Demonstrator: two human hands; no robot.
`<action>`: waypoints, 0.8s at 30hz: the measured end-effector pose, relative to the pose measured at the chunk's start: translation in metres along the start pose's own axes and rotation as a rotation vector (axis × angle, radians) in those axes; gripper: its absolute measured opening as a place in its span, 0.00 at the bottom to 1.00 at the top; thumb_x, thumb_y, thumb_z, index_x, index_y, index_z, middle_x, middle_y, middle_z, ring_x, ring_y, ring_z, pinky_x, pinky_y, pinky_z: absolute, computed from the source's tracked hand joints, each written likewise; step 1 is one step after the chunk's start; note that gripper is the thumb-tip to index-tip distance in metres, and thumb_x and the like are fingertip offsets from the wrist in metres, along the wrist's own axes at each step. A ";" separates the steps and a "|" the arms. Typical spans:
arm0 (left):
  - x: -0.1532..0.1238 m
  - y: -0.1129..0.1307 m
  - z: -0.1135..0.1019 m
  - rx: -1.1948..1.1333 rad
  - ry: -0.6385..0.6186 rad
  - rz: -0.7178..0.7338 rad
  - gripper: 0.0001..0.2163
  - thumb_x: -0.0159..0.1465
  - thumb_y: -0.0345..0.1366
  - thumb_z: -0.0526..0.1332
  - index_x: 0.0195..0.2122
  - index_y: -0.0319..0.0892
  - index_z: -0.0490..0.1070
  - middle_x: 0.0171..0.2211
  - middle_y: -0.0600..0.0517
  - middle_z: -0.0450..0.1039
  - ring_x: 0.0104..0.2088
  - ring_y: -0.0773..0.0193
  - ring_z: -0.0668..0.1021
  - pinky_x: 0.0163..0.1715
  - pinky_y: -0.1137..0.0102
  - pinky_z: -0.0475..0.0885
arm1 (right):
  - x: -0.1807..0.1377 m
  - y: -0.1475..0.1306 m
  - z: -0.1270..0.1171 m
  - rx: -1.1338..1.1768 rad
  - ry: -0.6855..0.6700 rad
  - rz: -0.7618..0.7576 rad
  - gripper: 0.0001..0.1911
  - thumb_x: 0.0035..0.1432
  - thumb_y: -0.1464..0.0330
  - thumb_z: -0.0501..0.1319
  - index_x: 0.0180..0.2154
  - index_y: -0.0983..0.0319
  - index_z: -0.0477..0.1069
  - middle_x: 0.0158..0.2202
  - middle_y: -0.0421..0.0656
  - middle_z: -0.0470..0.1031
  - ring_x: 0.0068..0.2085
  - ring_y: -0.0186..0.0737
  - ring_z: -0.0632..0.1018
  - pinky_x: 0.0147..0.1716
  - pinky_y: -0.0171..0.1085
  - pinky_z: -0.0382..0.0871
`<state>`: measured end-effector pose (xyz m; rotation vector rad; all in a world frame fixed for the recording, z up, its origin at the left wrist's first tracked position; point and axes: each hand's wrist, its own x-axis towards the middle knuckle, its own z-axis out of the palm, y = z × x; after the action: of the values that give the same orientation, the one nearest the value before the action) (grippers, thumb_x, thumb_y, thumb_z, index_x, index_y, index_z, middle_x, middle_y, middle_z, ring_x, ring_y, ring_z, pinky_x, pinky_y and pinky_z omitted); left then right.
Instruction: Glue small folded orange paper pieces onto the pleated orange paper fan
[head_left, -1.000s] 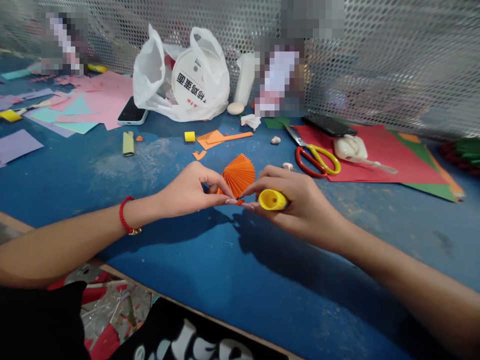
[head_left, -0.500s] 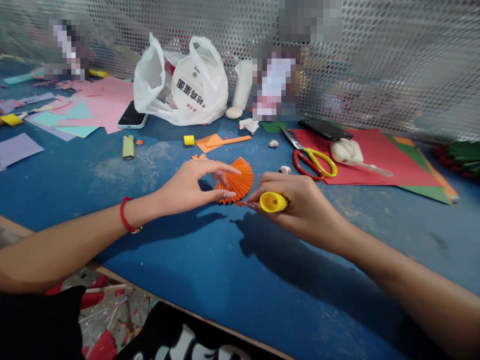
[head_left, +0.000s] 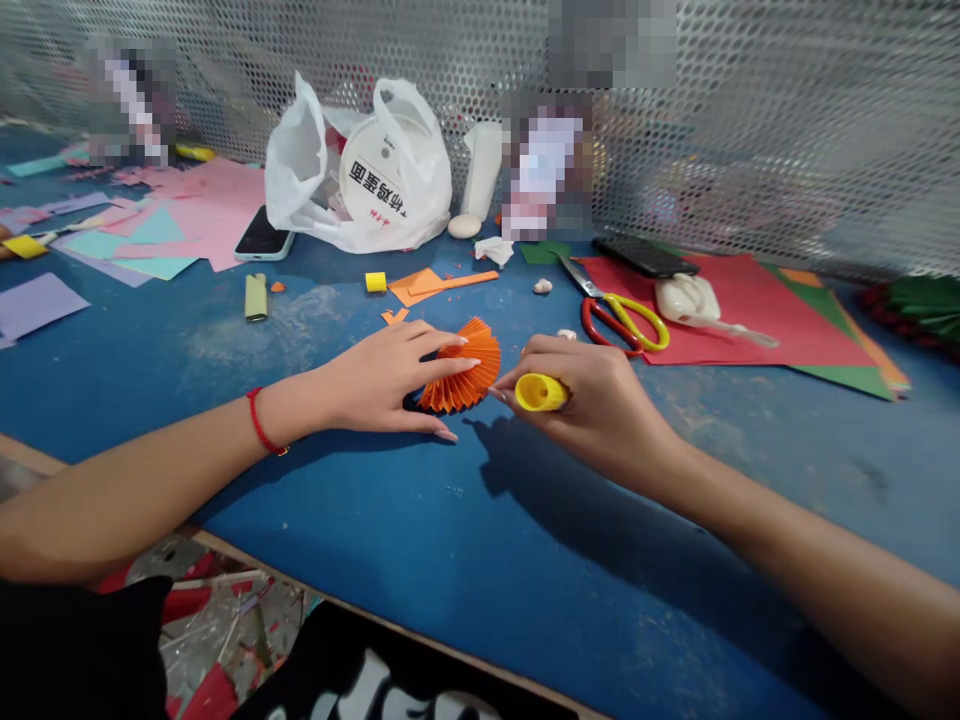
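Observation:
An orange pleated paper fan [head_left: 469, 375] rests on the blue table in front of me. My left hand [head_left: 379, 380] lies over its left side, fingers stretched out with two fingertips on the pleats. The thumb reaches apart from them onto the tabletop, near the fan's lower edge. My right hand [head_left: 589, 390] is closed round a yellow glue stick [head_left: 541, 393], whose hollow end points toward me. Its fingertips come close to the fan's right edge; whether they touch it I cannot tell. A small yellow cap [head_left: 376, 283] stands behind, beside orange paper pieces [head_left: 420, 286].
Scissors [head_left: 630, 320] with red and yellow handles lie to the right on red paper [head_left: 739, 320]. A white plastic bag [head_left: 307, 200] stands at the back. A phone [head_left: 264, 236], pink paper [head_left: 232, 200] and a lighter [head_left: 256, 298] are on the left. Perforated metal [head_left: 787, 130] borders the table.
My left hand has lowered onto the fan, its fingers now spread over the pleats and its thumb away from the edge. The small orange bit by my right fingertips no longer shows.

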<state>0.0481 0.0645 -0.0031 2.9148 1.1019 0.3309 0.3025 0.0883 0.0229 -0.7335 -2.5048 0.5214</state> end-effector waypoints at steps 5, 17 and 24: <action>-0.001 0.005 0.000 0.081 0.001 0.001 0.38 0.62 0.63 0.55 0.63 0.40 0.62 0.57 0.35 0.66 0.53 0.45 0.71 0.54 0.53 0.66 | -0.002 0.000 0.003 0.017 0.031 -0.003 0.06 0.59 0.73 0.61 0.31 0.64 0.76 0.28 0.42 0.71 0.29 0.37 0.72 0.29 0.36 0.61; -0.002 0.018 -0.008 0.330 -0.041 -0.065 0.40 0.62 0.68 0.46 0.62 0.41 0.64 0.47 0.38 0.69 0.47 0.47 0.71 0.51 0.55 0.61 | -0.006 0.002 0.006 -0.007 0.048 -0.010 0.07 0.60 0.73 0.61 0.31 0.63 0.76 0.29 0.42 0.71 0.29 0.36 0.71 0.28 0.36 0.60; -0.003 0.031 -0.009 0.405 -0.031 -0.022 0.44 0.59 0.70 0.45 0.59 0.35 0.66 0.43 0.39 0.71 0.46 0.46 0.72 0.49 0.58 0.60 | -0.017 0.000 0.009 0.000 0.080 -0.033 0.08 0.57 0.77 0.60 0.35 0.61 0.76 0.32 0.41 0.74 0.31 0.36 0.75 0.29 0.35 0.63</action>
<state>0.0649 0.0386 0.0082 3.2312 1.3355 0.0644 0.3102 0.0768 0.0099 -0.6979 -2.4381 0.4711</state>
